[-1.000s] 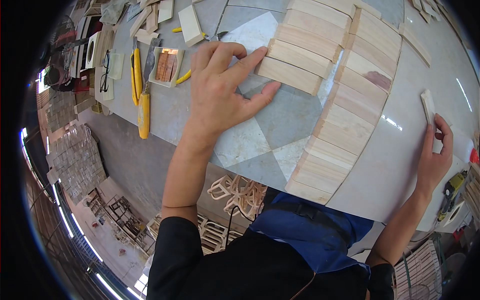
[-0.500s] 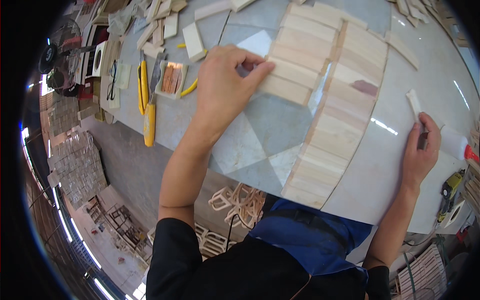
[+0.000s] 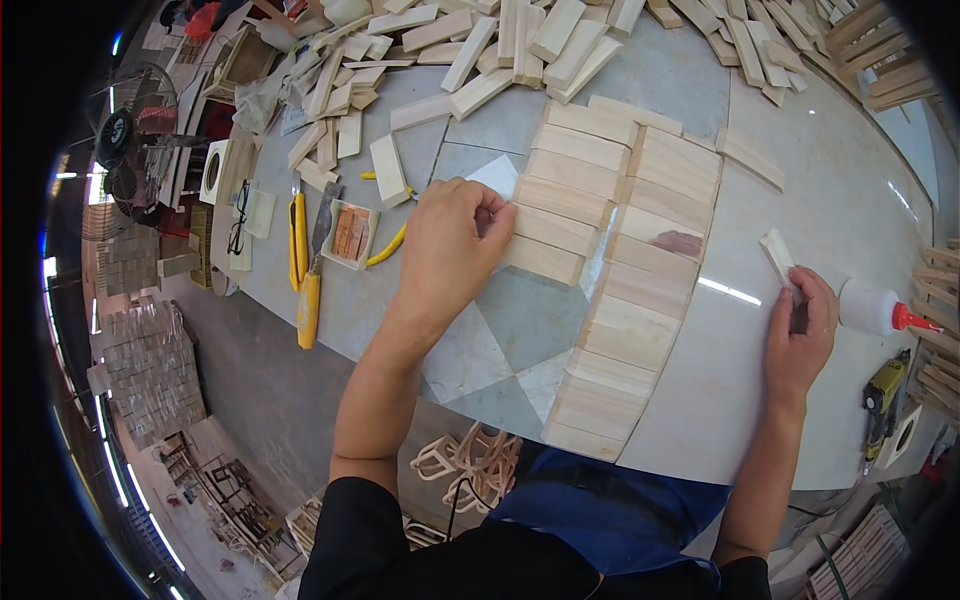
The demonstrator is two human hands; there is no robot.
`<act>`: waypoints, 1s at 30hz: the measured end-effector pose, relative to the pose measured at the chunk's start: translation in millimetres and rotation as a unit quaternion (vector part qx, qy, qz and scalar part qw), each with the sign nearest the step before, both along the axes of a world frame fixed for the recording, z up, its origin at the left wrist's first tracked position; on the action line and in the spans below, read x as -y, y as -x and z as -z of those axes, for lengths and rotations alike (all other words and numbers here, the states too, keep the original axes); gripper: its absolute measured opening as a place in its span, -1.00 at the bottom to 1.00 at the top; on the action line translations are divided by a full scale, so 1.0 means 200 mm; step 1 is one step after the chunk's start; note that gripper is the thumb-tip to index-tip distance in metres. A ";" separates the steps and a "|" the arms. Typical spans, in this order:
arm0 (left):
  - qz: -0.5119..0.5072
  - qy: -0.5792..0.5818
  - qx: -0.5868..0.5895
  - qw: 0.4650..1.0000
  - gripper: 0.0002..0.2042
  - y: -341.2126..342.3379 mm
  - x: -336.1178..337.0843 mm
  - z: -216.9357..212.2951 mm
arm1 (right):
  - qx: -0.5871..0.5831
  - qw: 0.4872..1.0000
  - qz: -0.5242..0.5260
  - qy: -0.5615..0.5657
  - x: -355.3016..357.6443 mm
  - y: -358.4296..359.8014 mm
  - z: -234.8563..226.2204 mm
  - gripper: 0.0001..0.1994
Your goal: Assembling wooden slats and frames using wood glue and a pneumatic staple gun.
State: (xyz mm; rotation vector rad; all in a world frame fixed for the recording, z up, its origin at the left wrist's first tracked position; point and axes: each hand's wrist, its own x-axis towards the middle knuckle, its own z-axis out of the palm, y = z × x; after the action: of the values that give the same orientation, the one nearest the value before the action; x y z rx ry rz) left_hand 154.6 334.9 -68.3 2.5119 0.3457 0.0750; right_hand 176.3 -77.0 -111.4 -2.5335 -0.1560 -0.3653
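Note:
Two side-by-side rows of pale wooden slats [image 3: 632,325] lie on the table. One slat in the longer right row bears a dark reddish patch. My left hand [image 3: 450,240] is at the outer edge of the shorter left row, thumb and forefinger pinched at the end of a wooden slat [image 3: 550,228]. My right hand [image 3: 803,325] rests on the table to the right, fingers closed on the lower end of a narrow pale stick [image 3: 774,252]. Just right of that hand lies a white squeeze bottle [image 3: 868,306] with a red nozzle.
Many loose wooden blocks [image 3: 470,50] are heaped along the far side. A yellow-handled scraper [image 3: 309,308], a yellow cutter [image 3: 297,240] and a small tray [image 3: 352,236] of reddish pieces lie left. A single slat [image 3: 750,160] sits right of the rows; a yellow-green tool [image 3: 884,385] lies far right.
The view has tilted up, so everything sits lower and more of the block heap shows. Both hands keep nearly the same places on the table.

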 end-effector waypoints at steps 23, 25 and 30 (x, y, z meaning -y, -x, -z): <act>-0.046 -0.108 0.182 0.976 -0.93 0.00 -0.17 -0.26 | -0.007 1.000 -0.007 0.013 0.07 0.00 0.03 -0.68; -0.125 -0.169 0.191 0.959 -0.81 -0.07 -0.36 -0.38 | -0.013 1.000 -0.006 0.014 0.06 0.00 0.02 -0.69; -0.171 -0.148 0.240 0.944 -0.61 -0.16 -0.46 -0.38 | -0.025 1.000 0.002 -0.006 0.00 0.00 -0.04 -0.69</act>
State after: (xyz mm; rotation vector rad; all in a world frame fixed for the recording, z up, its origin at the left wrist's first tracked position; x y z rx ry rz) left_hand 186.2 427.5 7.9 2.5810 0.5940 0.9198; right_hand 175.6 -76.4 -103.4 -2.5289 -0.1304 -0.3041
